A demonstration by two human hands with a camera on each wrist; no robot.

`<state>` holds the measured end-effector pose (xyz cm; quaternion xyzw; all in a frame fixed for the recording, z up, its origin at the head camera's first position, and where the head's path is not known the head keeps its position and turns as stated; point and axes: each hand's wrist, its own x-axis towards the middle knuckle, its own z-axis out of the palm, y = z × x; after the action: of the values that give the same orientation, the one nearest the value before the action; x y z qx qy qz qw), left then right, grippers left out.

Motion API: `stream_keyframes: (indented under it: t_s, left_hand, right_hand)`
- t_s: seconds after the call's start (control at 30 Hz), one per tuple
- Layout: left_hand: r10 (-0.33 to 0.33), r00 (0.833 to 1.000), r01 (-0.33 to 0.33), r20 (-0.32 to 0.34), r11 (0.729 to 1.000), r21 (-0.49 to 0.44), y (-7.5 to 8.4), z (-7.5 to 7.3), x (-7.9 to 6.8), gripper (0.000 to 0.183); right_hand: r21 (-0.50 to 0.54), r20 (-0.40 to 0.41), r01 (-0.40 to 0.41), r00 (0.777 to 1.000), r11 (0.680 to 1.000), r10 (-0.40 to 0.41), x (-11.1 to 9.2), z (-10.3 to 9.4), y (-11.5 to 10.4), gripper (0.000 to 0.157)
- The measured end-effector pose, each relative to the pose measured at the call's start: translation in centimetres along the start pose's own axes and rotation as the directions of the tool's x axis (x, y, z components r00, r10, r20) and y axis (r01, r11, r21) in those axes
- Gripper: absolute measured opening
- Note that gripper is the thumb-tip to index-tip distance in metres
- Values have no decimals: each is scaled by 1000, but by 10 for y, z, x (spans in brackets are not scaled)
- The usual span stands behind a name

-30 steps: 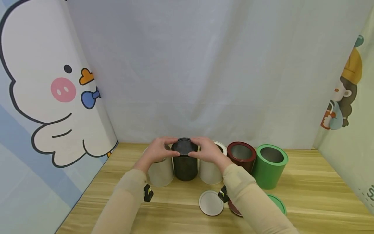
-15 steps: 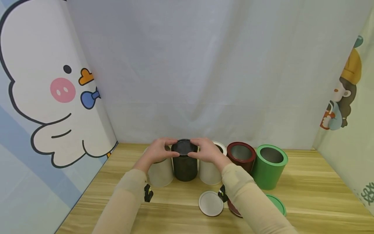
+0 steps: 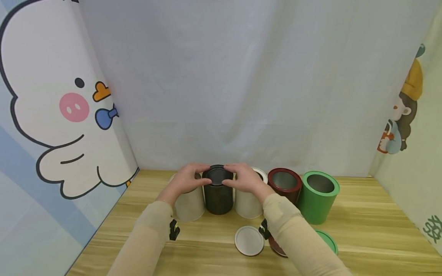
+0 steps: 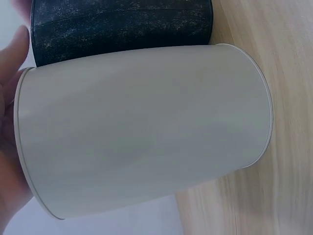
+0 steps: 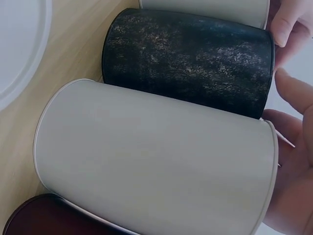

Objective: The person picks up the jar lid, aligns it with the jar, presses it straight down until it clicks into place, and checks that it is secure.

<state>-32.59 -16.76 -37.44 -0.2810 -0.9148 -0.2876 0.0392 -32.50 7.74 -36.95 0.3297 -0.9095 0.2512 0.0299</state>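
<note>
A black can (image 3: pixel 219 201) with mottled sides stands upright in a row, its dark top (image 3: pixel 217 177) set inside the rim. From its left, my left hand (image 3: pixel 186 178) lays thumb and forefinger on the near and far rim. Mirroring that, my right hand (image 3: pixel 246 178) touches the rim from the right. A white can (image 4: pixel 142 132) stands under my left hand, which hides its top in the head view. Below my right hand is another white can (image 5: pixel 156 156), part of its opening showing behind the wrist.
Further right stand an open dark red can (image 3: pixel 284 183) and an open green can (image 3: pixel 317 197). In front lie a white lid (image 3: pixel 249 240), a dark red lid (image 3: pixel 277 248) partly behind the right sleeve, and a green lid (image 3: pixel 329 241). A grey curtain (image 3: pixel 241 96) hangs behind.
Both hands keep their places at the black can's rim. The head view has tilted very slightly, so the cans and lids appear a little lower.
</note>
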Motion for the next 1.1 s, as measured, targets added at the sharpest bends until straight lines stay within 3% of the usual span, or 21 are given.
stream_keyframes:
  t_s: [0.47, 0.83, 1.1]
  left_hand:
    - [45, 999, -47, 26, 994, 99, 2, 0, 2, 38]
    - [-49, 997, 44, 62, 995, 89, 6, 0, 5, 41]
    - [-100, 990, 87, 98, 987, 134, 12, -2, 9, 40]
  right_hand:
    - [-19, -52, -14, 999, 1000, 13, 2, 6, -4, 45]
    - [-14, -53, -44, 998, 999, 43, 4, 7, -4, 45]
    - [-18, -48, -69, 997, 997, 68, 5, 7, -6, 45]
